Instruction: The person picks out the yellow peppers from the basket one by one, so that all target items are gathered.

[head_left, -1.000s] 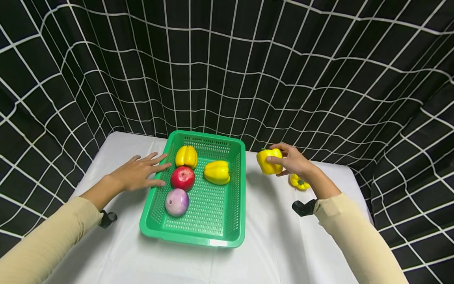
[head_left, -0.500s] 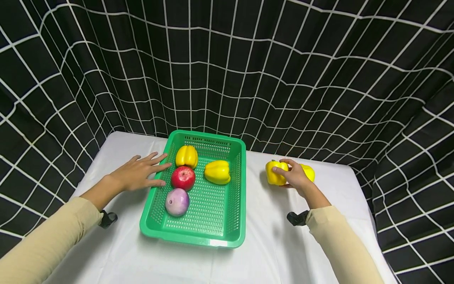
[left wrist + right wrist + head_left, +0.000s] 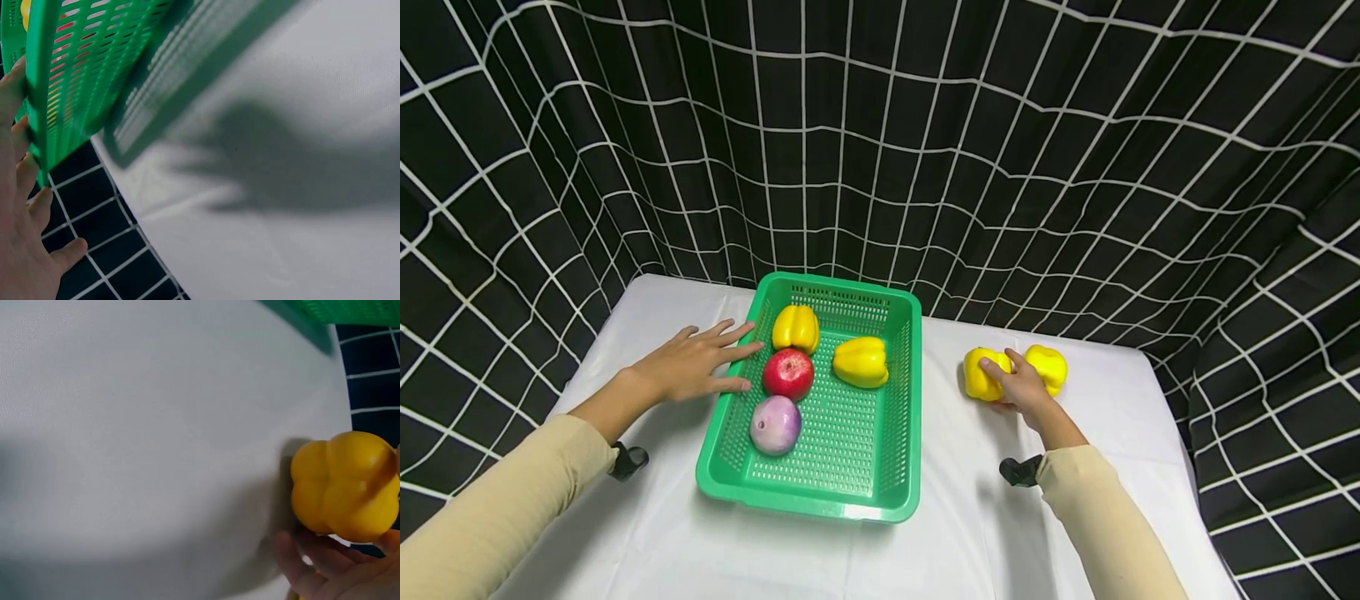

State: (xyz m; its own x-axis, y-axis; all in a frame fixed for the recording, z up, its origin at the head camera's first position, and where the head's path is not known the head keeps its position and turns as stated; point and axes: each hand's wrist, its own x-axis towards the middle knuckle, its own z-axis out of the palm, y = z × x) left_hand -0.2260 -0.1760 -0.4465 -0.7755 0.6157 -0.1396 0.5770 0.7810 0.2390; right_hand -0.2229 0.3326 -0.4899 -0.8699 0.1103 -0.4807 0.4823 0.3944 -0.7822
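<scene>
On the white table to the right of the green basket [image 3: 808,505] lies a yellow bell pepper [image 3: 977,377]. My right hand [image 3: 1028,392] holds it from its right side, thumb over the near face; the right wrist view shows the pepper's lobed end [image 3: 344,487] with fingers beneath it. A second yellow bell pepper [image 3: 1048,367] sits just beyond that hand. My left hand [image 3: 696,365] has its fingers spread over the basket's left rim. Inside the basket are two yellow bell peppers, one at the back left [image 3: 795,327] and one right of centre [image 3: 861,362], a red pomegranate-like fruit [image 3: 788,374] and a purple-white onion-like ball [image 3: 776,425].
The white cloth-covered table [image 3: 955,500] extends around the basket. A black curtain with a white grid [image 3: 880,150] hangs behind and at both sides. Each wrist carries a small black camera mount, such as the right one [image 3: 1021,472].
My right hand has carried the yellow bell pepper slightly right and down to the tabletop, beside the other pepper. The left hand has stayed in place.
</scene>
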